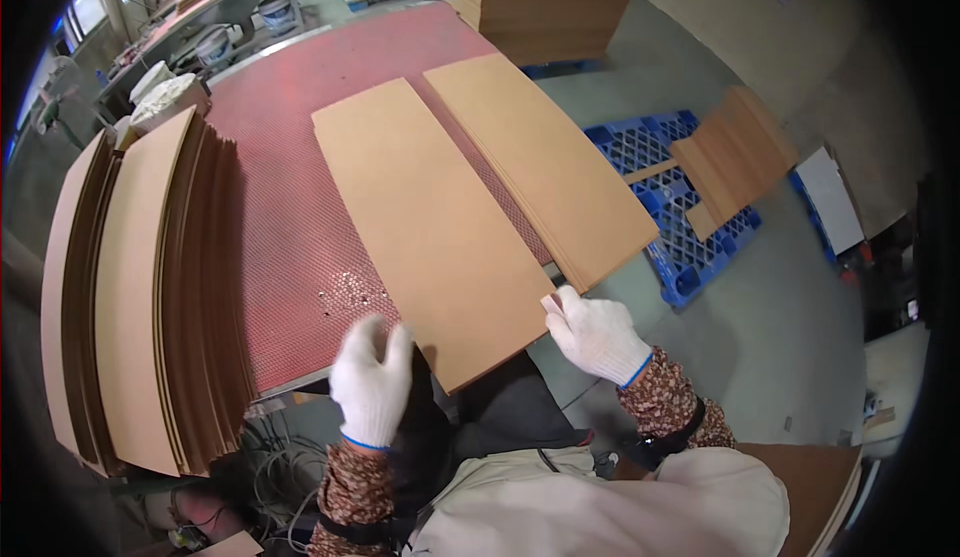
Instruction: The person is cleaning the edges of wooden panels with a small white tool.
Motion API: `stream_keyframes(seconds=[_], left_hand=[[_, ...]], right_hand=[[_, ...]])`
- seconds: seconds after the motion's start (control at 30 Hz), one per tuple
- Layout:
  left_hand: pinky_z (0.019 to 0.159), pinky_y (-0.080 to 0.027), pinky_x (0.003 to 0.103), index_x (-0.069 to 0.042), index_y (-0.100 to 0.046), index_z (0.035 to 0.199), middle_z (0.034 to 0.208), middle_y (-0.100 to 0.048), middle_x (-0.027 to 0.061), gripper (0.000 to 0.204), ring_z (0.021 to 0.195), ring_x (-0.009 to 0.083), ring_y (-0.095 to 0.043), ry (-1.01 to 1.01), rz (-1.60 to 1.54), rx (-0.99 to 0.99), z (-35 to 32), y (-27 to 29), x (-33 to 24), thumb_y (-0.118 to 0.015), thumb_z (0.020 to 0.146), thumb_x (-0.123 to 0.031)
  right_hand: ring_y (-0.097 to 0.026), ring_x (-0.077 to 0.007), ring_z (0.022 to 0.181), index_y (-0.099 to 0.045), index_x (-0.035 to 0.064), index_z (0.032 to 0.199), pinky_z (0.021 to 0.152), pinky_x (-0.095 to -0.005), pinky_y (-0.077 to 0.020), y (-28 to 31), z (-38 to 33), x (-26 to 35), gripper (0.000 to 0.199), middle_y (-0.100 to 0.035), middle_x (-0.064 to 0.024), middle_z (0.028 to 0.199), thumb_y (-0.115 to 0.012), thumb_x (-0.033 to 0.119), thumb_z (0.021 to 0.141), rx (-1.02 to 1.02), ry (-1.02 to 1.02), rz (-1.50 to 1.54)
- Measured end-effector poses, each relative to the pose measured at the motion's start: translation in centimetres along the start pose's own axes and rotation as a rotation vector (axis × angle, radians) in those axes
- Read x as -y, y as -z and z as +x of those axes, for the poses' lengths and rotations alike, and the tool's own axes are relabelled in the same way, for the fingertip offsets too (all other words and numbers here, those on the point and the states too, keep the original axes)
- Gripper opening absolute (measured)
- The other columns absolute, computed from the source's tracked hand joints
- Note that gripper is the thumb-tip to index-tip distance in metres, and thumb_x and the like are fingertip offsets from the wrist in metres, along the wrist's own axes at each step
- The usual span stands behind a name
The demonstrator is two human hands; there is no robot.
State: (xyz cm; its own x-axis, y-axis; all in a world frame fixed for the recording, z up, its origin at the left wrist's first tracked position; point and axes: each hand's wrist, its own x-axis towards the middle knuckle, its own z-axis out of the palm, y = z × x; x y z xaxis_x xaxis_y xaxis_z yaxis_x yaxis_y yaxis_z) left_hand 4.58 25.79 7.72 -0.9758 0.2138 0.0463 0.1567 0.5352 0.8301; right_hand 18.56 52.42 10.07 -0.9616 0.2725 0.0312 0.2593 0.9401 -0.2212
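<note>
bare red table (pixel 290 207) lies open at eleven o'clock; stacked boards (pixel 150 287) block nine, flat boards (pixel 430 227) fill twelve and one.

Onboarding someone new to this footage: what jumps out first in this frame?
Two long brown boards lie side by side on the red perforated table: the near board in the middle and a second board stack to its right. The white-gloved right hand pinches the near board's corner, while the left hand hovers at the table's front edge. A thick stack of boards fills the left side.
</note>
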Motion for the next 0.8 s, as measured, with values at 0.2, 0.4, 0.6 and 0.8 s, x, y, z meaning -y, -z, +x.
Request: stream_keyframes(seconds=[0.2,0.4,0.6,0.8], left_hand=[[0.114,-0.048,0.047,0.006,-0.059,0.142,0.143,-0.062,0.0266,0.054,0.134,0.0415,-0.060,-0.296,-0.056,-0.106,7.3,-2.8,1.8,-0.076,0.100,-0.024],[0.123,-0.041,0.047,0.007,-0.054,0.149,0.157,-0.053,0.0284,0.064,0.146,0.0420,-0.052,-0.338,0.047,-0.168,12.0,-6.7,3.1,-0.073,0.104,-0.034],[0.125,-0.037,0.053,0.007,-0.052,0.151,0.162,-0.047,0.0307,0.070,0.149,0.0504,-0.044,-0.235,0.180,-0.144,11.5,-7.6,1.5,-0.075,0.098,-0.034],[0.128,-0.031,0.055,0.008,-0.050,0.153,0.163,-0.045,0.0327,0.072,0.149,0.0508,-0.043,-0.278,0.250,-0.182,11.5,-8.5,2.5,-0.075,0.098,-0.031]], right_hand=[[-0.072,-0.0335,0.063,-0.065,0.0070,0.105,0.053,-0.0487,-0.0548,-1.9,-0.4,-1.5,0.028,-0.072,-0.0132,0.078,-0.058,0.033,0.111,-0.013,-0.078,0.024],[-0.074,-0.0332,0.068,-0.068,0.0053,0.121,0.057,-0.0460,-0.0573,-1.7,-2.8,-0.9,0.025,-0.072,-0.0115,0.087,-0.063,0.026,0.108,-0.109,0.000,0.160],[-0.073,-0.0277,0.063,-0.069,0.0059,0.114,0.049,-0.0415,-0.0542,-0.7,-3.9,1.0,0.022,-0.072,-0.0110,0.080,-0.066,0.026,0.107,-0.062,0.019,-0.017],[-0.066,-0.0302,0.049,-0.064,0.0059,0.098,0.044,-0.0432,-0.0502,-0.9,-3.9,0.8,0.025,-0.065,-0.0098,0.062,-0.064,0.028,0.110,-0.005,-0.030,-0.018]])
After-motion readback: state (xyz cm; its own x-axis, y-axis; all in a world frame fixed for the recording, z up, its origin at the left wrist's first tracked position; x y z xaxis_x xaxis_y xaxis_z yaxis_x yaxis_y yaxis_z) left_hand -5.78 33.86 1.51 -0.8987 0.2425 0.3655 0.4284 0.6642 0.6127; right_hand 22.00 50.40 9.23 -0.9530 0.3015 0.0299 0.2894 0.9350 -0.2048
